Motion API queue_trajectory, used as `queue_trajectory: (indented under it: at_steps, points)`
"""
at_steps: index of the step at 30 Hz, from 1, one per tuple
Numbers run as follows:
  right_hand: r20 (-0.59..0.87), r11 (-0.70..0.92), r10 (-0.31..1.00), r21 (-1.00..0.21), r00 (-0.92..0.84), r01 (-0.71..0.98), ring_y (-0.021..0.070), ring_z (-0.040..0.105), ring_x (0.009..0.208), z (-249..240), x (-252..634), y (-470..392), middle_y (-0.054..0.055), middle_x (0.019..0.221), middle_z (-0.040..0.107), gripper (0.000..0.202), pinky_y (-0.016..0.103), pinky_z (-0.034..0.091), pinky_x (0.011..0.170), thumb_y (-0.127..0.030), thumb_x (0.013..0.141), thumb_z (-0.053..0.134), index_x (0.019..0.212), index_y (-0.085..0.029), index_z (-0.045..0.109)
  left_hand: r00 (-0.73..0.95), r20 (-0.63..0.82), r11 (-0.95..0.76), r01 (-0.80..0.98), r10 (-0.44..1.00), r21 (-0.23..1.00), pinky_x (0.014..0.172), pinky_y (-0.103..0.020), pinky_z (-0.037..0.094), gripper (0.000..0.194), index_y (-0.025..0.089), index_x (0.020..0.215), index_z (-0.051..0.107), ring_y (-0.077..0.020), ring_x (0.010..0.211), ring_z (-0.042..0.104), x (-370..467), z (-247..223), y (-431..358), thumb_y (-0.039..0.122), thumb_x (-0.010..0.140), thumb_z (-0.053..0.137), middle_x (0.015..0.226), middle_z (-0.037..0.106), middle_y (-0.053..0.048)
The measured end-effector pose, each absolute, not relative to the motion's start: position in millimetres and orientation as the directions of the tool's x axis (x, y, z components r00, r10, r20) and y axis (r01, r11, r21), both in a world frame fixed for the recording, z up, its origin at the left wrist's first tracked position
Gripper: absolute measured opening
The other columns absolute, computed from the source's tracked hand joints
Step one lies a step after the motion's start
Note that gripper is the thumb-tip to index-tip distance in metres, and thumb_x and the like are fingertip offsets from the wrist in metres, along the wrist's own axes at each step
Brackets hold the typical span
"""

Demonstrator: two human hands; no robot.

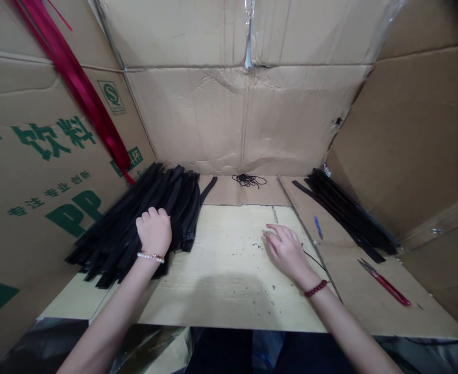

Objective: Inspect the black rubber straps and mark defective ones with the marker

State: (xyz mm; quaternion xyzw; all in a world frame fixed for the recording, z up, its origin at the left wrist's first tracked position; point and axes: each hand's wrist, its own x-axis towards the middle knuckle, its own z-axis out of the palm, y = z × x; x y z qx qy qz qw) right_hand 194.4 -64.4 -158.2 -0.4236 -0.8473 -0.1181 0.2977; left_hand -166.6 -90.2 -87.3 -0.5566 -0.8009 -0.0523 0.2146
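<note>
My left hand [154, 230] clenches the black strips [143, 218] heaped at the bench's [229, 291] left edge (long axes running away from me); right hand [285, 249] rests released, empty.

Dim, warm and even overhead, brightest on the pale worktop [229, 270]. Soft shadow pooled near the worktop's front edge, under the arms. Glare on the tape [248, 31] along the cardboard seam and on the red ribbon [76, 78]. Wide-angle bending at the edges, dark vignette in the upper right corner. Slight blur throughout; black strips [135, 218] nearly featureless.
</note>
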Motion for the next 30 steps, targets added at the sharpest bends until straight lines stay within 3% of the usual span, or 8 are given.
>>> queue_trajectory:
  at_steps: [5, 9, 12, 14, 17, 21, 26, 30]
  points:
    - [0.612, 0.602, 0.699, -0.222, -0.371, 0.767, 0.0264, 0.062, 0.107, -160.4, 200.0, -70.2, 0.012, 0.114, 0.069, 0.020, 0.043, 0.048, 0.093, -0.018, 0.097, 0.051, 0.102, -0.017, 0.070, -0.330, 0.402, 0.367, 0.930, 0.854, -0.016, 0.059, -0.034, 0.038, 0.038, 0.003, 0.101, 0.059, -0.0321, 0.082, 0.061, -157.5, -60.6, -98.4, 0.027, 0.099, 0.029, 0.102, 0.061, -0.025]
    - [0.620, 0.521, 0.742, -0.292, -0.256, 0.802, 0.0249, 0.060, 0.109, -153.2, 209.3, -66.1, 0.012, 0.114, 0.068, 0.021, 0.041, 0.048, 0.096, -0.018, 0.097, 0.049, 0.102, -0.016, 0.070, -0.308, 0.420, 0.248, 0.950, 0.854, 0.192, 0.059, -0.029, 0.039, 0.028, 0.016, 0.089, 0.056, -0.0204, 0.069, 0.057, -142.3, -30.9, -116.5, 0.029, 0.101, 0.034, 0.080, 0.062, -0.008]
    - [0.626, 0.416, 0.766, -0.312, -0.145, 0.854, 0.0258, 0.059, 0.109, -145.1, 221.5, -63.3, 0.014, 0.116, 0.066, 0.024, 0.041, 0.048, 0.097, -0.017, 0.098, 0.047, 0.105, -0.014, 0.070, -0.408, 0.318, -0.065, 0.526, 0.856, 0.848, 0.055, -0.024, 0.042, 0.023, 0.020, 0.089, 0.063, -0.0146, 0.059, 0.053, -121.1, -13.5, -119.0, 0.031, 0.099, 0.046, 0.063, 0.059, -0.001]
    - [0.579, 0.297, 0.811, -0.281, -0.085, 0.913, 0.0280, 0.059, 0.105, -139.4, 231.4, -69.1, 0.016, 0.112, 0.066, 0.024, 0.042, 0.049, 0.093, -0.020, 0.098, 0.049, 0.103, -0.013, 0.071, -0.307, 0.205, -0.194, 0.067, 0.929, 0.979, 0.051, -0.019, 0.043, 0.018, 0.019, 0.099, 0.066, -0.0104, 0.058, 0.051, -102.0, -5.9, -114.0, 0.030, 0.098, 0.051, 0.072, 0.063, -0.001]
    - [0.418, 0.117, 0.907, -0.148, -0.045, 0.982, 0.0321, 0.059, 0.102, -136.7, 244.5, -89.8, 0.017, 0.104, 0.066, 0.023, 0.044, 0.049, 0.087, -0.028, 0.095, 0.056, 0.097, -0.013, 0.073, -0.058, 0.044, -0.064, -0.416, 0.997, 0.907, 0.054, -0.019, 0.050, 0.016, 0.015, 0.098, 0.064, -0.0064, 0.056, 0.051, -71.5, 0.1, -98.8, 0.022, 0.099, 0.049, 0.082, 0.062, -0.002]
    - [0.334, 0.011, 0.942, -0.096, 0.022, 0.995, 0.0355, 0.058, 0.099, -152.3, 254.6, -115.5, 0.023, 0.108, 0.066, 0.024, 0.048, 0.048, 0.084, -0.022, 0.095, 0.051, 0.099, -0.008, 0.070, 0.265, -0.102, 0.264, -0.701, 0.959, 0.662, 0.052, -0.017, 0.049, 0.027, 0.014, 0.093, 0.058, -0.0061, 0.059, 0.054, -33.6, -1.0, -71.7, 0.032, 0.104, 0.041, 0.080, 0.059, -0.001]
    - [0.372, 0.117, 0.925, -0.476, 0.079, 0.872, 0.0335, 0.059, 0.090, -171.6, 256.5, -110.6, 0.023, 0.092, 0.065, 0.023, 0.051, 0.046, 0.082, -0.009, 0.092, 0.038, 0.081, -0.014, 0.058, 0.392, -0.078, 0.373, -0.771, 0.917, 0.516, 0.040, -0.010, 0.037, 0.030, 0.013, 0.089, 0.054, -0.0002, 0.047, 0.044, 7.1, -6.9, -47.0, 0.030, 0.106, 0.036, 0.075, 0.055, 0.001]
    - [0.378, 0.207, 0.924, -0.622, 0.058, 0.755, 0.0183, 0.059, 0.065, -137.4, 242.9, -91.8, 0.007, 0.077, 0.064, 0.021, 0.032, 0.049, 0.062, -0.021, 0.101, 0.032, 0.087, -0.020, 0.047, 0.304, 0.042, 0.183, -0.672, 0.952, 0.718, 0.035, -0.011, 0.033, 0.010, 0.013, 0.100, 0.059, 0.0003, 0.044, 0.039, 19.7, -10.3, -45.5, 0.022, 0.096, 0.058, 0.077, 0.055, 0.003]
